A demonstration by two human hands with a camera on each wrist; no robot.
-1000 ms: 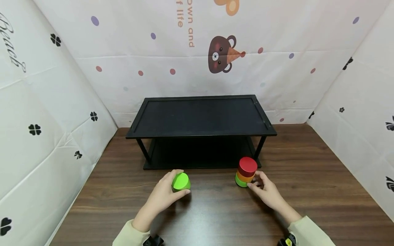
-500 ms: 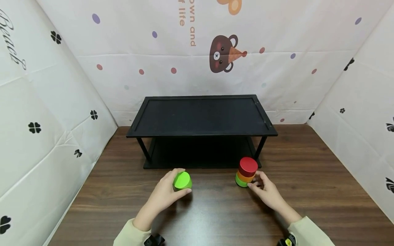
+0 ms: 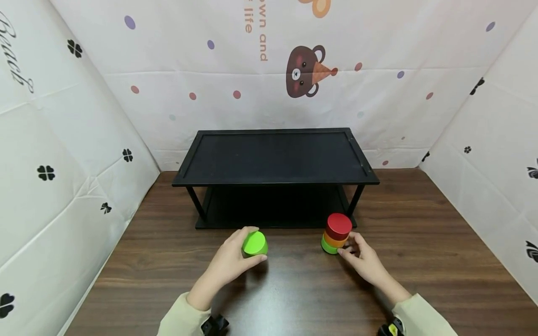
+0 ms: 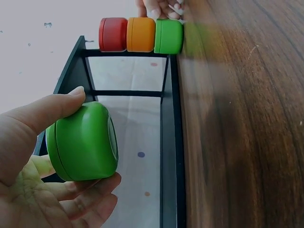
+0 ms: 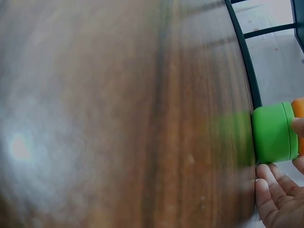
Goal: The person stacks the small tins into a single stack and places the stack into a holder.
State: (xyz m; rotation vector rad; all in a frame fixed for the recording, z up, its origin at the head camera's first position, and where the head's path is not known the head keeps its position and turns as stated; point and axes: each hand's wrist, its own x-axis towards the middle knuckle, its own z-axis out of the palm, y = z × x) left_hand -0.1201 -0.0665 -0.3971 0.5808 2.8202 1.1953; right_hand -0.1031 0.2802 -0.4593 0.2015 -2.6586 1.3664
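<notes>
My left hand (image 3: pixel 229 259) grips a round green jar (image 4: pixel 85 142) between thumb and fingers, lid side up. In the left wrist view this jar is off the tabletop, with a gap beneath it. To the right, a stack of three similar jars stands on the table: a red jar (image 3: pixel 338 226) on top, an orange jar (image 3: pixel 335 239) in the middle and another green jar (image 5: pixel 273 133) at the bottom. My right hand (image 3: pixel 365 261) holds the stack from its right side, thumb and a finger around the lower jars. Part of that grip is hidden in the head view.
A black two-level rack (image 3: pixel 275 158) stands behind both hands on the wooden table (image 3: pixel 159 270). The stack is close to the rack's front right corner. White printed cloth (image 3: pixel 235 56) hangs at the back and on both sides.
My left hand has moved a little to the right with the green jar, towards the stack. The right hand and the stack have kept their place.
</notes>
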